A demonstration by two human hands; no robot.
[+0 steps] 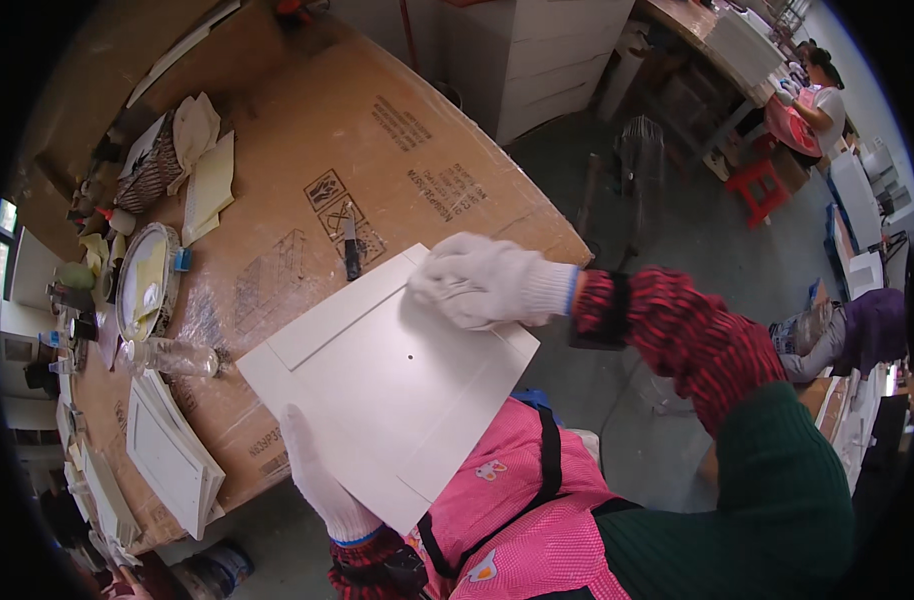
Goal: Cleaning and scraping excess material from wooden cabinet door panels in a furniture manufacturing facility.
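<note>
A white framed panel point(377, 400) with a small dark hole in its middle lies tilted across the table edge and above my lap. My left hand point(317, 475), in a white knitted glove, grips its lower left edge, the fingers hidden beneath. My right hand point(492, 285), gloved in white too, is closed and pressed on the panel's upper right face. Bunched whitish stuff shows under its fingers, but I cannot tell whether that is a cloth or the glove itself. Beyond the panel's far edge, a knife point(352, 248) with a black handle lies on the table.
Brown printed cardboard covers the table point(457, 130). At left are a clear bottle point(172, 357), a round tray point(142, 285), stacked white panels point(172, 455), a woven basket point(152, 170) and yellowish sheets point(212, 185). Far right, a person point(817, 110) works near a red stool point(757, 190).
</note>
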